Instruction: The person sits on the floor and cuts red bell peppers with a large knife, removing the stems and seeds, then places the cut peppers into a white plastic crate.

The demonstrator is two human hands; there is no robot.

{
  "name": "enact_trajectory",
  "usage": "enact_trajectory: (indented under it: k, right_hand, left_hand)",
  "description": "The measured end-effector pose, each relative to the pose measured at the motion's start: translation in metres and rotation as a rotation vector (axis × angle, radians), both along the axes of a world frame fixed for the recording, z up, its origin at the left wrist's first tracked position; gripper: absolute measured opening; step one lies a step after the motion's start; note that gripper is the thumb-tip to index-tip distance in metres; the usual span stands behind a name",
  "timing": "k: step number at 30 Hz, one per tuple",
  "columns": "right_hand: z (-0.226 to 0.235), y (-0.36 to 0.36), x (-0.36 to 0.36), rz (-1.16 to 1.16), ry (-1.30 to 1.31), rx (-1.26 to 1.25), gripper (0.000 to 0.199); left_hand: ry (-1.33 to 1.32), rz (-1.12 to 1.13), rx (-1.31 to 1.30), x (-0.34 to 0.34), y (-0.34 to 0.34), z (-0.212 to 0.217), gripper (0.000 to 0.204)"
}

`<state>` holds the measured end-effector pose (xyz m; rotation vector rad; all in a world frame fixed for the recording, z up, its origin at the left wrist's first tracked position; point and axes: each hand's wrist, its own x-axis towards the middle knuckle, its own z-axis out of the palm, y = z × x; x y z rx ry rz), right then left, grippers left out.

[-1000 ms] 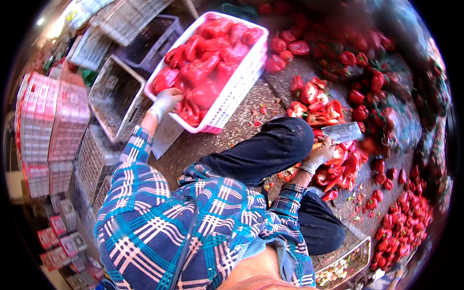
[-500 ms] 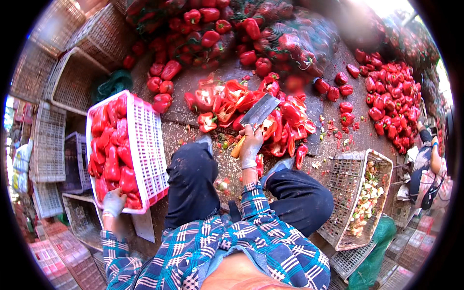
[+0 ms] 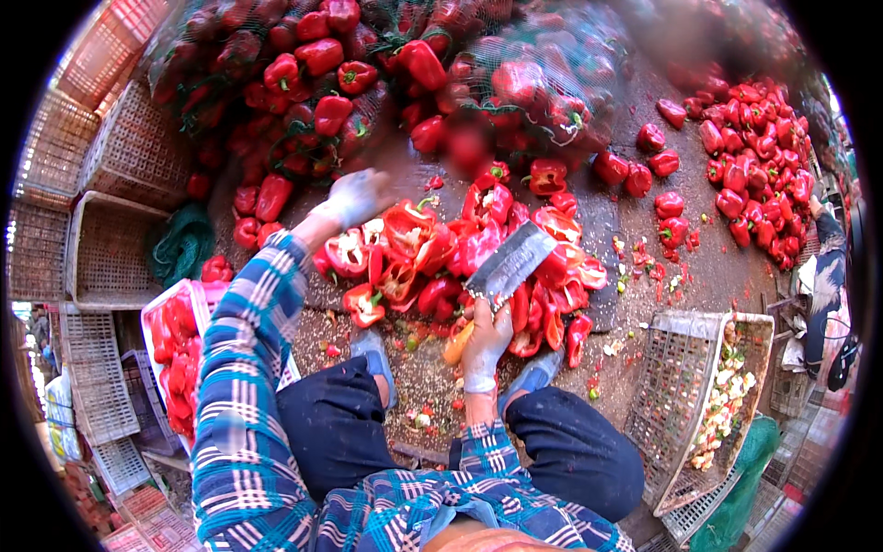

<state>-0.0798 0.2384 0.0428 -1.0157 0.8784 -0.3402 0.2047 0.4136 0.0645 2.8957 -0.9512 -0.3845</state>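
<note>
1. Left hand [image 3: 357, 198]: reaching forward; fingers blurred, so whether it grasps anything cannot be told.
2. Right hand [image 3: 486, 342]: clenched round the cleaver's handle.
3. Cleaver [image 3: 510, 262]: broad grey blade, slanting forward and rightward from the right hand, over the cut peppers.
4. Cut peppers [image 3: 418, 235]: red, heaped ahead of the right hand, just to the right of the left hand.
5. Netted peppers [image 3: 543, 83]: red, in green mesh, ahead of both hands.
6. White crate [image 3: 210, 294]: holding red peppers, behind the left hand, partly hidden by its sleeve [image 3: 244, 368].
7. Scrap crate [image 3: 670, 396]: tilted, well right of the right hand, containing pale trimmings [image 3: 722, 405].
</note>
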Motion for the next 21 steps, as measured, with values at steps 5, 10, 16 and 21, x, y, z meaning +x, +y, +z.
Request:
enact_trajectory:
  k: [5,10,16,21]
  right_hand:
    - [0.000,-0.014,0.025,0.049,0.021,-0.048,0.017]
    - [0.004,-0.025,0.053,0.085,0.071,-0.022,0.017]
    - [-0.009,-0.034,0.066,0.091,0.137,-0.011,0.020]
    - [-0.016,-0.035,0.070,0.207,0.194,-0.145,0.025]
  left_hand:
    - [-0.113,0.171,0.054,0.079,-0.080,-0.045,0.054]
    - [-0.258,0.166,0.058,0.127,-0.116,-0.111,0.073]
    - [-0.268,0.256,0.016,0.153,-0.136,-0.157,0.069]
    - [0.146,0.542,-0.444,0.158,-0.076,-0.160,0.061]
